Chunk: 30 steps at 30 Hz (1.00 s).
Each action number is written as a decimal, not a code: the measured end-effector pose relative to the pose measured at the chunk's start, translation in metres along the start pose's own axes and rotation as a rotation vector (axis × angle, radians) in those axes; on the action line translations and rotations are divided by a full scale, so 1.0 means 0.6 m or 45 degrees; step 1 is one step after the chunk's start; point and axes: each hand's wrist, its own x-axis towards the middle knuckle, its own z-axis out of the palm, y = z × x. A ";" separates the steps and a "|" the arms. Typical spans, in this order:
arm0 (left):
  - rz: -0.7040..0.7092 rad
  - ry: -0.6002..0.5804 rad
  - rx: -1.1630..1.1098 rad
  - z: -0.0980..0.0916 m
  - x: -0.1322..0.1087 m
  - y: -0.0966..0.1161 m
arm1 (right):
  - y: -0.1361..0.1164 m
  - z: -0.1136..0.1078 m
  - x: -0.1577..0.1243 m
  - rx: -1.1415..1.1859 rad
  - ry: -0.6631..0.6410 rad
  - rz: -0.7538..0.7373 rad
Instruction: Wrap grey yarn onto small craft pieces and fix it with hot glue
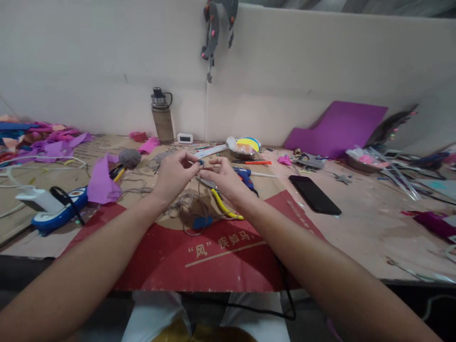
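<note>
My left hand is closed, thumb and fingertips pinching a small dark bluish piece. Close against it from the other side is my right hand, its fingers drawn together; what lies between those fingertips is too small to make out. A strand of grey yarn hangs below the fingertips. Loose loops of the same yarn lie on the cardboard under my hands. Near the loops are a blue scrap and a yellow-handled tool, partly covered by my right hand.
A blue glue gun lies behind my right hand, with a black phone further right. At left are a yarn ball, purple felt and a blue power strip. A bottle and foil bowl stand behind.
</note>
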 end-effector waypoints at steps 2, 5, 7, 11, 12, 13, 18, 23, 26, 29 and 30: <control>-0.009 -0.001 -0.079 0.002 0.000 0.000 | 0.005 0.012 0.003 0.123 -0.034 0.121; -0.052 -0.051 -0.295 0.006 0.000 0.001 | 0.011 0.009 0.003 0.087 -0.022 0.096; -0.096 -0.098 -0.405 0.008 -0.001 0.003 | 0.011 0.001 -0.001 -0.054 0.029 -0.034; -0.198 -0.171 -0.585 0.012 -0.003 0.007 | 0.004 -0.014 -0.011 -0.362 0.169 -0.355; -0.215 -0.180 -0.617 0.013 -0.004 0.008 | 0.001 -0.016 -0.013 -0.419 0.193 -0.416; -0.225 -0.183 -0.635 0.012 -0.005 0.010 | -0.003 -0.018 -0.015 -0.465 0.207 -0.466; -0.228 -0.142 -0.607 0.009 -0.006 0.019 | -0.019 -0.020 -0.024 -0.626 0.229 -0.575; -0.216 -0.103 -0.552 0.008 -0.007 0.025 | -0.020 -0.020 -0.026 -0.658 0.254 -0.559; -0.215 -0.094 -0.550 0.009 -0.007 0.022 | -0.017 -0.020 -0.025 -0.703 0.245 -0.541; -0.204 -0.099 -0.582 0.011 -0.007 0.017 | -0.014 -0.020 -0.024 -0.755 0.242 -0.552; -0.201 -0.096 -0.592 0.012 -0.007 0.016 | -0.014 -0.020 -0.024 -0.759 0.240 -0.552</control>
